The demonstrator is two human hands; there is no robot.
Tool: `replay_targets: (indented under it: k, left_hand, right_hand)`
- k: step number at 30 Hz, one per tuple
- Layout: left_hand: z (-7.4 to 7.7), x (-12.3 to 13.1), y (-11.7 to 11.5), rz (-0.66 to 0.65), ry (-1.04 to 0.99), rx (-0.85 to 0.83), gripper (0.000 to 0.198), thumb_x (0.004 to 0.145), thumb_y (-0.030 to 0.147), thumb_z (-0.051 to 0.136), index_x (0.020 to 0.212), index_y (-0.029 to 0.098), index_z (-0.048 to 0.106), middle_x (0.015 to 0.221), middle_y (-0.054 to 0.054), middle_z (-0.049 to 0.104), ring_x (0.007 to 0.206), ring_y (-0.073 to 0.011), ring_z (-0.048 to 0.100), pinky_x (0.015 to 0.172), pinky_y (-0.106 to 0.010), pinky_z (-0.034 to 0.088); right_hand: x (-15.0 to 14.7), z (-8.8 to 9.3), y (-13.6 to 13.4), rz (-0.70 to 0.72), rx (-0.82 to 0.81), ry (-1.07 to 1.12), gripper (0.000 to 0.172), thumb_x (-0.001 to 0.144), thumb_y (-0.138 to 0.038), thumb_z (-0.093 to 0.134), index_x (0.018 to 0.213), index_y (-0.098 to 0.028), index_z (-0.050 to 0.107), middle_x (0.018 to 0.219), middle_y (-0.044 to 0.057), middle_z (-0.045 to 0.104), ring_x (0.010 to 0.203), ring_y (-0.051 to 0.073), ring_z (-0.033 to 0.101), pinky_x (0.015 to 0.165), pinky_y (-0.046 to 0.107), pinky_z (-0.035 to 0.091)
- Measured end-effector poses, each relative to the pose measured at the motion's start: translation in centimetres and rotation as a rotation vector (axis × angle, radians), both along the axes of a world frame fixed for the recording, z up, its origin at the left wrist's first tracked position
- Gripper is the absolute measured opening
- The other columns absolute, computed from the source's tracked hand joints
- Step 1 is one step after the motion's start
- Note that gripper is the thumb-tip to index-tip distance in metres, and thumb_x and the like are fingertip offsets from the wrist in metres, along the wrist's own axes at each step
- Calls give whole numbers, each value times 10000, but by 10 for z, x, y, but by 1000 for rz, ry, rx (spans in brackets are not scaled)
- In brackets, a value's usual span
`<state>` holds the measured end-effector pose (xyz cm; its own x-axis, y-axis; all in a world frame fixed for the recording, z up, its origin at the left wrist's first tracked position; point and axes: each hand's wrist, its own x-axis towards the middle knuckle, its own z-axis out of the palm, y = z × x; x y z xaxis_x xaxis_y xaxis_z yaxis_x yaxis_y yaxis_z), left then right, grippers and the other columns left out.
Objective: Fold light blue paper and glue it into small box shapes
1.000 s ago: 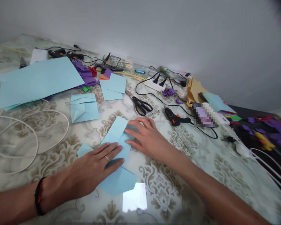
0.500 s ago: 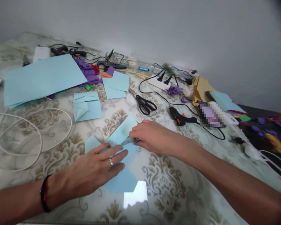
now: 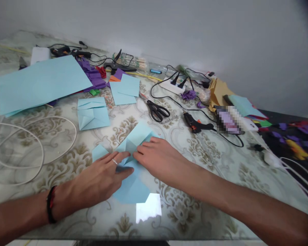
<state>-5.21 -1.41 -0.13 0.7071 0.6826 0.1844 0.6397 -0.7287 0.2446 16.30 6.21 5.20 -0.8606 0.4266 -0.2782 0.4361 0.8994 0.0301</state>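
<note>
A partly folded sheet of light blue paper (image 3: pixel 133 191) lies on the table in front of me, with creased flaps standing up near its middle. My left hand (image 3: pixel 105 174), wearing a ring, rests over its left side. Thumb and forefinger close about a raised flap there. From the right, the curled fingers of my right hand (image 3: pixel 156 157) grip the upper right fold. Both sets of fingertips nearly meet, and they cover part of the creases. Beyond them sits a folded light blue paper piece (image 3: pixel 93 118).
Black-handled scissors (image 3: pixel 156 109) and a black glue gun (image 3: pixel 196 123) lie beyond my right hand. Large light blue sheets (image 3: pixel 43 83) and purple paper strips (image 3: pixel 93 77) are at the back left. A white cable loop (image 3: pixel 42 147) lies left; a power strip (image 3: pixel 173 85) stands near the wall.
My right hand has moved left and slightly down along the fold, closer to the left fingers. My left fingers have drawn together on the flap. The view has shifted a little.
</note>
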Motion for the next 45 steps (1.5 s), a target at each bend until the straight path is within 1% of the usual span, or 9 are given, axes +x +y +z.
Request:
replay_targets:
  k: [9,15,20,25,29,34,38,42,45]
  left_hand:
    - [2,-4,-2,-101,8,96,309,1036,89,503,1318,85,630,1214,-130,719,1071,-251,656,939,-394,550]
    - [1,-3,-4,-49,31,84,391,1017,58,494,1402,86,556,1279,-129,717,1142,-263,659,952,-414,551]
    - [-2,-4,-1,-29,-27,65,187,1007,109,573,1167,99,669,1189,-119,713,1101,-274,657,946,-417,568]
    - [-1,-6,0,-42,-5,98,132,1016,104,577,1078,112,693,1066,-101,691,1003,-247,657,880,-387,578]
    - [1,-7,0,-41,20,122,154,1020,80,550,1008,120,698,1036,-103,680,1000,-245,647,866,-380,572]
    - [2,-7,0,-77,55,153,160,1020,91,558,976,127,707,954,-83,677,937,-231,634,870,-370,567]
    - [2,-7,-1,-54,54,153,113,997,116,606,1029,110,715,943,-84,680,915,-239,650,847,-381,582]
    - [0,-5,-2,-13,58,110,120,978,140,630,1071,130,705,1086,-125,704,1058,-289,673,940,-448,583]
    - [-3,-3,-3,41,70,63,139,937,86,631,1051,139,691,1300,-179,668,1279,-338,618,1064,-490,539]
  right_hand:
    - [9,-25,-32,22,299,273,166,928,-51,603,868,-186,679,788,37,677,793,242,609,681,395,397]
    - [21,-40,-69,-119,358,330,290,997,-146,572,1227,-50,720,1173,144,773,1031,296,644,1017,485,426]
    - [23,-46,-94,-209,338,332,423,1057,-266,507,1322,14,682,1370,197,707,1231,324,599,1126,492,389]
    - [16,-48,-99,-243,340,350,388,1034,-271,544,1260,-10,723,1317,179,721,1206,330,575,1083,470,432]
    - [11,-46,-100,-272,327,319,306,998,-240,597,1189,-54,749,1155,167,728,1049,317,595,969,464,477]
    - [1,-44,-102,-299,267,248,508,975,-232,624,1423,7,597,986,149,709,916,305,601,853,465,497]
    - [-7,-41,-99,-336,181,250,512,965,-206,631,1437,-13,583,1026,147,712,909,299,622,780,448,512]
    - [1,-21,-84,-361,84,274,304,1020,-245,580,1254,-90,697,1016,120,706,896,283,646,745,426,529]
    - [15,5,-58,-243,127,263,222,979,-152,603,1174,-121,703,1044,123,701,903,281,639,742,411,532]
